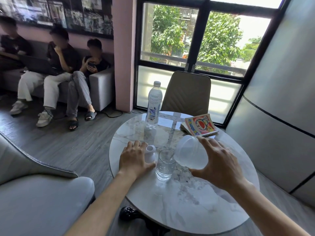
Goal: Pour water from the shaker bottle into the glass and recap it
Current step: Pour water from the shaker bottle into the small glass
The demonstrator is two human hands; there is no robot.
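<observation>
My right hand (pixel 219 165) grips a translucent shaker bottle (pixel 190 152), tipped with its open mouth low over the rim of a clear drinking glass (pixel 165 165). The glass stands upright on the round marble table (pixel 179 210) and holds some water at the bottom. My left hand (pixel 134 159) rests flat on the table left of the glass, fingers laid against a white cap (pixel 150 155) that sits on the tabletop. The hand partly hides the cap.
A capped plastic water bottle (pixel 153 106) stands at the table's far side. A comic book (pixel 200 124) lies at the far right. A tan chair (pixel 187 92) faces the table; a grey armchair (pixel 34 193) is at left. People sit on a sofa (pixel 100 89).
</observation>
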